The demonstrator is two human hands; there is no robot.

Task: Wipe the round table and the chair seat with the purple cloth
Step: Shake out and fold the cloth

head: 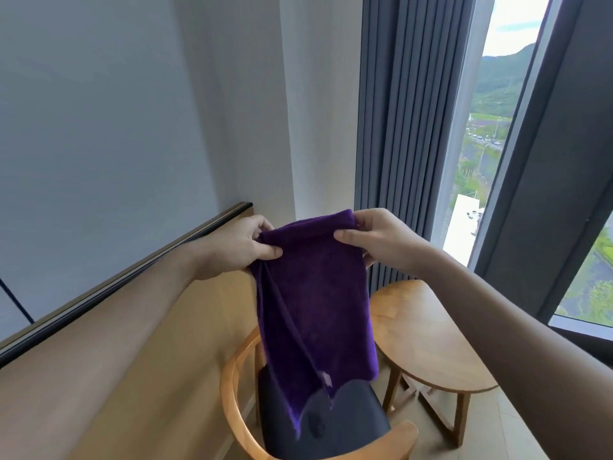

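Up in front of the chest, purple cloth (315,313) held by its top edge: left hand (232,247) pinching the top-left corner, thumb and fingers (270,251) clamped on a bunched fold; right hand (378,239) gripping the top-right corner, thumb (346,234) pressed to the near face, other fingers curled behind the fabric. Hanging free from both grips, long axis running down and slightly toward the camera, lower edge dangling in front of the dark chair seat (351,423), touching or not cannot be told. Directly below, wooden chair (232,393) with curved arms; just to its right, round tabletop (428,336), bare wood, partly hidden behind the cloth's right edge. Judged as the opening or straightening step, no wiping contact with either surface yet. Key relation for the coming move: both surfaces lying below the hands, seat straight under the hanging end, tabletop down and to the right, nearer the right hand. Likely needing a gather or fold into one palm first, then a drop onto either surface. Behind, a pale wall (116,127), grey curtain (408,127), and a window (487,127) showing green hills.
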